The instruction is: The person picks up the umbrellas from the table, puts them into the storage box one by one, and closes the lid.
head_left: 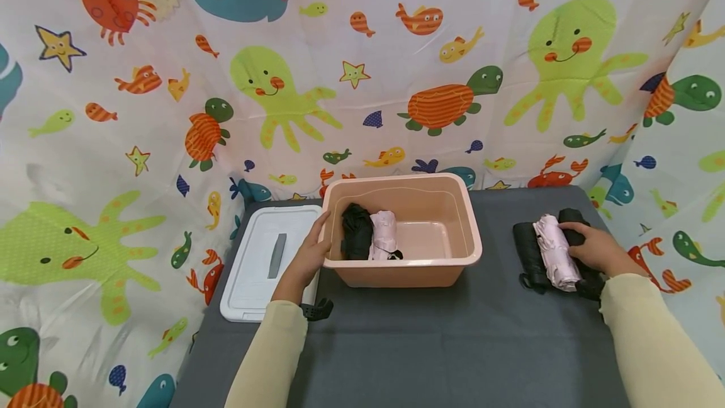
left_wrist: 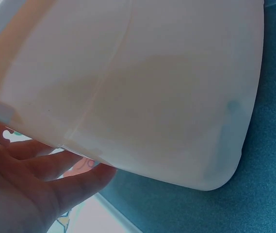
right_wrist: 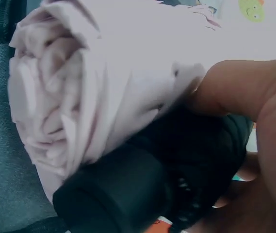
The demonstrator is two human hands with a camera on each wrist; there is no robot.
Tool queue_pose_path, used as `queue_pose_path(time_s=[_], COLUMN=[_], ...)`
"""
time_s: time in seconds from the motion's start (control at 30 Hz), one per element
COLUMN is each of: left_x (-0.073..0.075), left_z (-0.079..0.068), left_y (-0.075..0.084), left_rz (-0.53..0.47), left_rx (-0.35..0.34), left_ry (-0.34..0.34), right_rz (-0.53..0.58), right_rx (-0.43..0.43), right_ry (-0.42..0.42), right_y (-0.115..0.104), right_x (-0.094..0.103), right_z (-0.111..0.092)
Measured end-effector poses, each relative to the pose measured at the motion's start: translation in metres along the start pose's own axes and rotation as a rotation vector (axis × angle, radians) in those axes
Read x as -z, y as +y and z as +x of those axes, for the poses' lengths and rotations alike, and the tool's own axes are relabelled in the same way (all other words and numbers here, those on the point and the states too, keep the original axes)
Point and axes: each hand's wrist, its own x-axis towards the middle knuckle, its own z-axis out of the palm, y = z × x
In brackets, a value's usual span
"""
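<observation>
My left hand rests against the left end of a peach plastic bin, its fingers extended along the wall near the rim. Inside, at the left, lie a black bundle and a pink rolled bundle. At the table's right, my right hand grips a black folded umbrella, thumb on one side and fingers on the other. A pink rolled umbrella lies against it, and another black folded umbrella lies left of the pink one. My hand covers part of the gripped umbrella.
A white lid with a grey handle lies left of the bin, under my left forearm. Grey cloth covers the table. A curtain printed with sea animals hangs behind and at both sides.
</observation>
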Motion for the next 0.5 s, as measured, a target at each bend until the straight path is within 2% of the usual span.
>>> queue_pose_path(time_s=[0.2,0.5], left_x=[-0.001,0.001], left_z=[0.001,0.001], left_y=[-0.002,0.001], left_rz=[0.001,0.012], left_rx=[-0.005,0.007], left_ry=[-0.007,-0.016], right_rz=[0.024,0.016], right_rx=[-0.026,-0.026], right_ry=[0.014,0.108], right_y=[0.004,-0.002], right_x=[-0.003,0.000], right_z=[-0.002,-0.013])
